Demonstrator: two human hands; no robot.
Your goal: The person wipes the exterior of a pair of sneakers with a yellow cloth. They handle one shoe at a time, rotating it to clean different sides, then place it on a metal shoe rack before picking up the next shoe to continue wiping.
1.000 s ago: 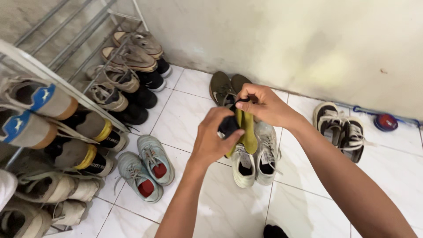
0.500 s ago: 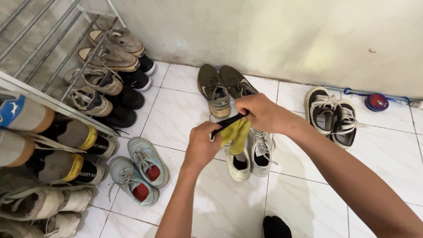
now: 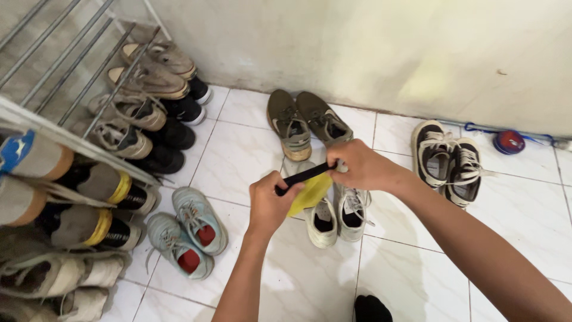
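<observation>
Both my hands hold one thing between them: a black strip [image 3: 305,175] with a yellow cloth-like piece [image 3: 310,194] hanging under it. My left hand [image 3: 269,203] grips the near end and my right hand [image 3: 357,167] grips the far end, stretching the strip level above the floor. Directly below stands a pair of white sneakers [image 3: 338,213]. A pair of olive-brown sneakers [image 3: 304,122] lies just beyond my hands, near the wall.
A metal shoe rack [image 3: 71,137] full of shoes fills the left side. Light blue sneakers with red insoles [image 3: 189,231] sit on the white tiles beside it. Black-and-white sneakers [image 3: 450,161] and a small red-blue round object [image 3: 508,142] lie by the right wall.
The strip and yellow piece went from upright in front of me to lying level, stretched between my hands. My view has also shifted left and downward.
</observation>
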